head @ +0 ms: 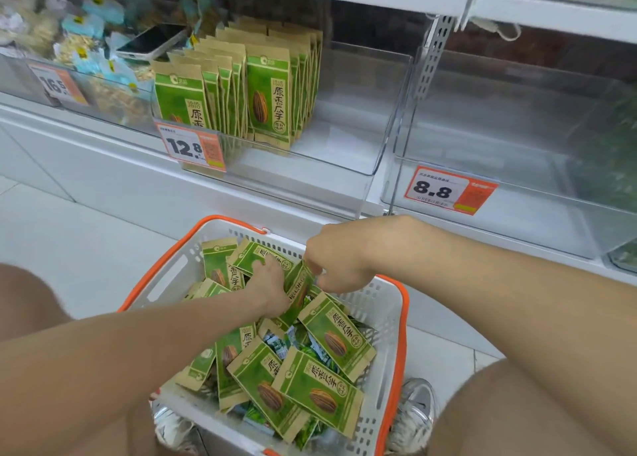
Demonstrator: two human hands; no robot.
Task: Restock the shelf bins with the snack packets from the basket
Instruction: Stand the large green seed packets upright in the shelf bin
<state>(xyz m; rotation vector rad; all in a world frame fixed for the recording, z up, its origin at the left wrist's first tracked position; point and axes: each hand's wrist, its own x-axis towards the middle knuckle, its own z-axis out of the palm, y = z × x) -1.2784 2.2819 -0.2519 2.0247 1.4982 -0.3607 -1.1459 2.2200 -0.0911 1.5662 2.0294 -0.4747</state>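
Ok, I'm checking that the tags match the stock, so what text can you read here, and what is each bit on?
"12.8": middle bin's price tag.
"8.8": right bin's price tag.
"16.5": left bin's price tag; the last digit is uncertain.
"原香瓜子": sunflower seed packets, both shelved and in the basket.
The small print on the tags and the logo on the packets are too blurred to read.

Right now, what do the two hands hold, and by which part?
A green snack packet in the basket: the right hand pinches its top edge, the left hand grips its side.
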